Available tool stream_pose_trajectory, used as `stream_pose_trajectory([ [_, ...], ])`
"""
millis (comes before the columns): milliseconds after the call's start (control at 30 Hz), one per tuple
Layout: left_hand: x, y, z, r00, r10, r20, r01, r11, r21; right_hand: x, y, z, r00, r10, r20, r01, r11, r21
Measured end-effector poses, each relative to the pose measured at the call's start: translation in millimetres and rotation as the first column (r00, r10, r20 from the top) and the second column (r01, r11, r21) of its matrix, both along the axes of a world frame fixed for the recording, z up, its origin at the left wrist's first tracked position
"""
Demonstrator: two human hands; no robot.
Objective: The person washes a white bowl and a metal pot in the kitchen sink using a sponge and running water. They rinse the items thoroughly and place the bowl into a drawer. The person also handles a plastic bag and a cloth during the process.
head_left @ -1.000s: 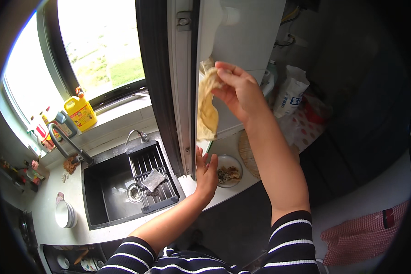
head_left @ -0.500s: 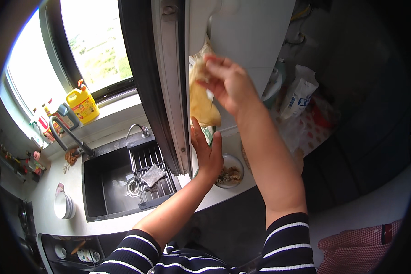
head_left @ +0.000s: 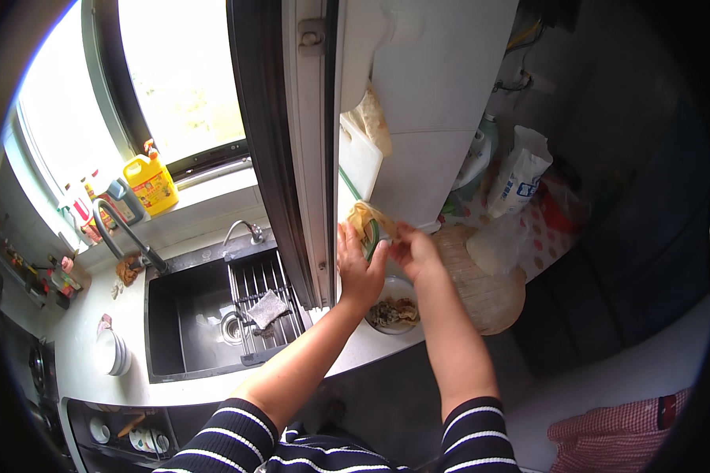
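A limp yellow sheet (head_left: pixel 360 213), cloth-like or plastic, hangs over the counter at the near side of a white board with a green edge (head_left: pixel 361 154). A curved green strip (head_left: pixel 373 238) shows against its lower part. My left hand (head_left: pixel 359 272) is upright, its fingers and thumb around the sheet's lower part. Close by on the right, my right hand (head_left: pixel 414 248) is closed, fingertips at the sheet's right edge. What its fingers grip is partly hidden. Below the hands stands a bowl (head_left: pixel 394 311) with dark and brownish food scraps.
A dark window frame (head_left: pixel 312 158) rises just left of my hands. Left of it is a black sink (head_left: pixel 193 323) with a rack and a grey scouring pad (head_left: pixel 267 309). To the right lie a round wooden board (head_left: pixel 481 288) and a white plastic bag (head_left: pixel 521 169).
My right hand has come down from the sheet's raised top to beside my left hand. The yellow sheet is lower and bunched, baring the white board. The view has shifted slightly.
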State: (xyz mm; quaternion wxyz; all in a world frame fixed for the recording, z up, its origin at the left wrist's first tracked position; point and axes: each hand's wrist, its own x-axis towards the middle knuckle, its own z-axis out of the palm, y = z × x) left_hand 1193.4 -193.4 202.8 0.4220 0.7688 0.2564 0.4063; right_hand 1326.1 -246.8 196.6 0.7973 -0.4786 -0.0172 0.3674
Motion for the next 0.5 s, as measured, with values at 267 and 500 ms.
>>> stream_pose_trajectory([
  [267, -0.7, -13.8, -9.0, 0.997, 0.012, -0.073, 0.005, 0.973, 0.229, -22.2, 35.9, -70.8, 0.973, 0.108, -0.202, -0.066, 0.977, 0.204],
  [500, -137.4, -14.5, -23.3, 0.885, -0.463, -0.047, 0.465, 0.873, 0.149, -144.3, -0.4, -31.1, 0.526, -0.546, 0.652, 0.614, 0.774, 0.153],
])
